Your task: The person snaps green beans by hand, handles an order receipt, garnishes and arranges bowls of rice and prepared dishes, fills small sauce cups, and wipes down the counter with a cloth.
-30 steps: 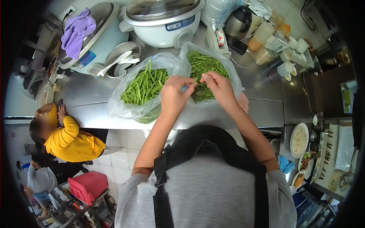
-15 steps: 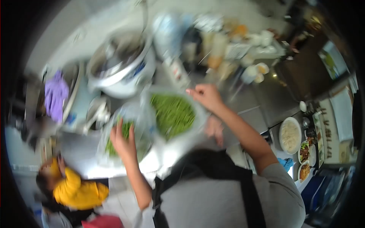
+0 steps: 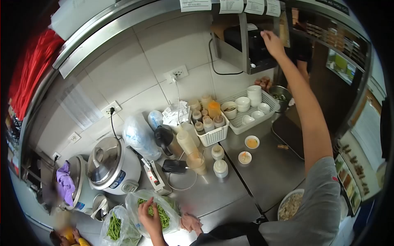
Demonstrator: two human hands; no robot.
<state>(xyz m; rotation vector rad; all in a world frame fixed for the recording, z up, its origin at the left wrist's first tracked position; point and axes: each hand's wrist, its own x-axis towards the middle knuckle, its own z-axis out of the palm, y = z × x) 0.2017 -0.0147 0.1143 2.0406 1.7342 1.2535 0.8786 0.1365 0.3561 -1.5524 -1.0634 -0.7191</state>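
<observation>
My right hand (image 3: 274, 44) is raised at the upper right, its fingers stretched out beside a black box-shaped device (image 3: 238, 39) on the shelf; nothing shows in it. Low in the view, my left hand (image 3: 150, 218) hovers over a clear plastic bag (image 3: 132, 205) of green cut beans (image 3: 165, 218). Its fingers are apart and hold nothing I can see. Just left of it, a second clear bag (image 3: 130, 237) holds longer green beans (image 3: 114, 228).
Two large cookers (image 3: 111, 164) stand at the left. Bottles (image 3: 221, 169), a white basket (image 3: 215, 136), a tray of bowls (image 3: 243, 128) and two small cups (image 3: 245, 158) are on the steel counter. Paper slips (image 3: 232, 6) hang above. Another person's yellow sleeve (image 3: 83, 242) shows bottom left.
The view has swung up and right. My right hand has gone from above the beans up to the black device. My left hand stays near the bags, now over the right one.
</observation>
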